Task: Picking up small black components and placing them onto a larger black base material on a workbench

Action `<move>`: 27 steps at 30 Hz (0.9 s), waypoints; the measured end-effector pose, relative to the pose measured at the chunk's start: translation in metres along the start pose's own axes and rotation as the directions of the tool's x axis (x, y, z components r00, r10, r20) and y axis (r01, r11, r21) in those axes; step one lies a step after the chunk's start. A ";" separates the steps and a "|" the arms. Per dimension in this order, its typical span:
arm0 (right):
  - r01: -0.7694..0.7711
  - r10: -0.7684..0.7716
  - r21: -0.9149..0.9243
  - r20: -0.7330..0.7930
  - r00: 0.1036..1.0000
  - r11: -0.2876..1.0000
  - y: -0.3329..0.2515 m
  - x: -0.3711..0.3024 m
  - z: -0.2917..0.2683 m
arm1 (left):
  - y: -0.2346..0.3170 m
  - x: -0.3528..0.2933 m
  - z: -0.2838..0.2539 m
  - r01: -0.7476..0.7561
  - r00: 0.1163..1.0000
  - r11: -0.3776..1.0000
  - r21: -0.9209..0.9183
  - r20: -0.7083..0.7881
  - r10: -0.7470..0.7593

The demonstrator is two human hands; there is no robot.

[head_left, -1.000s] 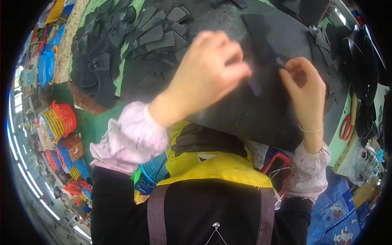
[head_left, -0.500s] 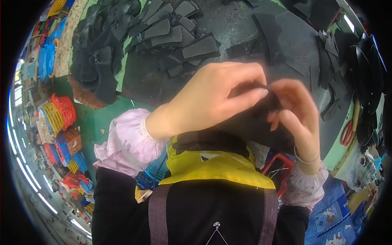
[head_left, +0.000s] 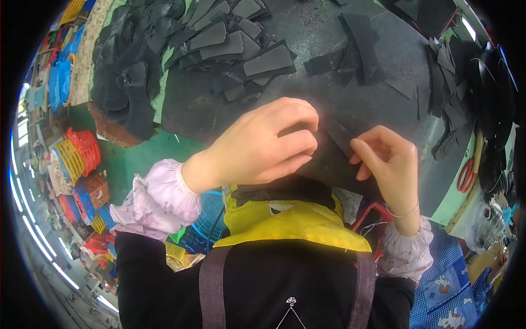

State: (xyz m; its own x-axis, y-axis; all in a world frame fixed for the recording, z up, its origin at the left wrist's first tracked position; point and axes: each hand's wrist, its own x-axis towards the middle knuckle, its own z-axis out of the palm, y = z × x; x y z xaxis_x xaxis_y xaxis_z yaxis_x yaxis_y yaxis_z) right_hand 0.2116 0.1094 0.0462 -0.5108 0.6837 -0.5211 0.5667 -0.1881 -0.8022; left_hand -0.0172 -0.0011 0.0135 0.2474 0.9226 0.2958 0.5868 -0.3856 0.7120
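My right hand (head_left: 390, 159) pinches the end of a thin dark flat piece (head_left: 338, 137) between thumb and fingers. The piece slants up and left from the fingertips over the dark work surface (head_left: 197, 112). To its left, my left hand (head_left: 262, 143) is closed, its fingers curled in toward the thumb. Whatever is in it, if anything, is hidden. A gap lies between the two hands. Beyond the left hand, several dark grey cut pieces (head_left: 268, 60) lie in a loose heap.
Larger curved dark pieces (head_left: 126, 93) pile up at the table's left corner. More thin strips (head_left: 452, 115) lie at the right, near red-handled scissors (head_left: 466, 176). A blue basket (head_left: 208, 216) sits below the near edge, and coloured baskets (head_left: 85, 151) stand at far left.
My hands have drawn apart, the left toward the left and slightly nearer. The right hand has come a little nearer, and the dark piece now shows at its fingertips.
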 end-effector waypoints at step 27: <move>0.396 -0.623 -0.584 -0.254 0.740 0.709 0.002 0.054 -0.049 | -0.002 0.066 -0.031 0.342 0.926 0.788 0.512 -0.325 -0.191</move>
State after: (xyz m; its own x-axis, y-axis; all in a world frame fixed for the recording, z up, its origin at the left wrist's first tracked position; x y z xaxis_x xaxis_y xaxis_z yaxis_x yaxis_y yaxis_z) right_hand 0.2166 0.1804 0.0311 -0.5667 0.8021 0.1884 0.5766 0.5494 -0.6048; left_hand -0.0259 0.0607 0.0515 -0.1336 0.9292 0.3447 0.9417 0.0106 0.3364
